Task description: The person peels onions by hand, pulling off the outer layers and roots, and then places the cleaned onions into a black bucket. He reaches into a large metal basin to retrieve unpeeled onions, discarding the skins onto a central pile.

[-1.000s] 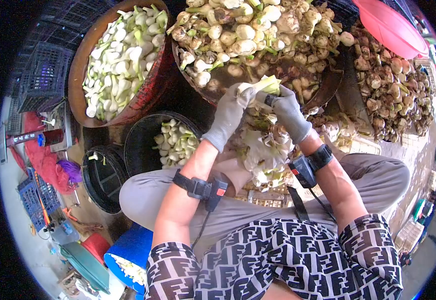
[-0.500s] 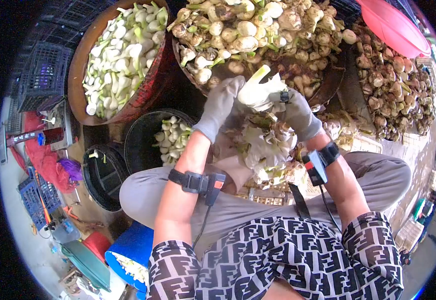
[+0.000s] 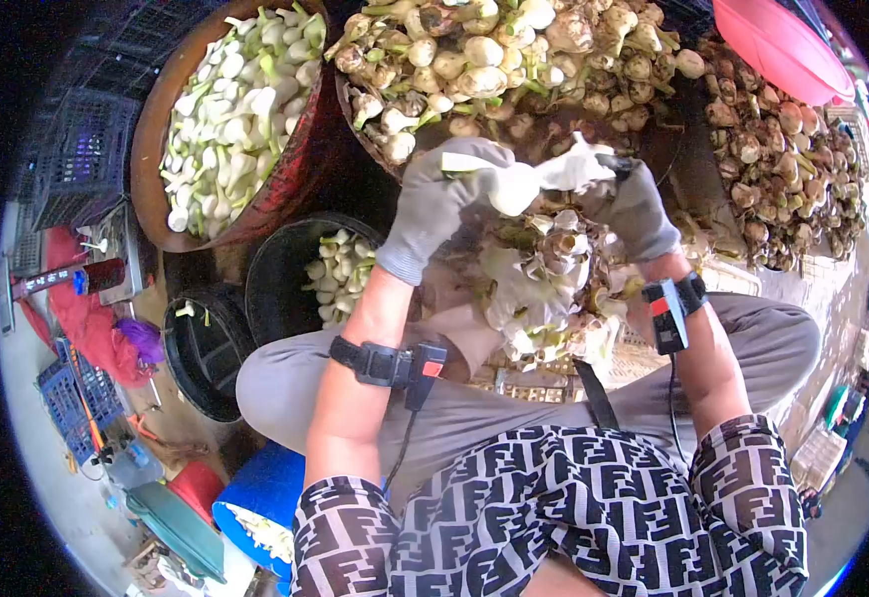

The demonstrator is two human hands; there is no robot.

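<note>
In front of me, above my lap, my gloved left hand (image 3: 436, 204) grips a white garlic bulb (image 3: 514, 189), its cut green stem sticking out to the left. My gloved right hand (image 3: 639, 211) is closed on a strip of pale garlic skin (image 3: 576, 167) that stretches from the bulb. A small dark piece shows at the right thumb; what it is I cannot make out. Below both hands lies a pile of loose garlic peelings (image 3: 529, 289). Just beyond them, a wide pan (image 3: 353, 111) holds soil-stained, unpeeled garlic (image 3: 484, 60).
A rusty red tub (image 3: 146, 199) of clean garlic stands at the upper left. Nearer are a black bucket (image 3: 267, 264) with some bulbs and a smaller black bucket (image 3: 206, 343). More unpeeled garlic (image 3: 783, 169) is heaped at the right, under a pink basin (image 3: 783, 50). A blue bucket (image 3: 275, 468) lies lower left.
My right hand has moved right, away from the left, drawing skin off the bulb. My left hand has turned, so the stem now points left instead of up.
</note>
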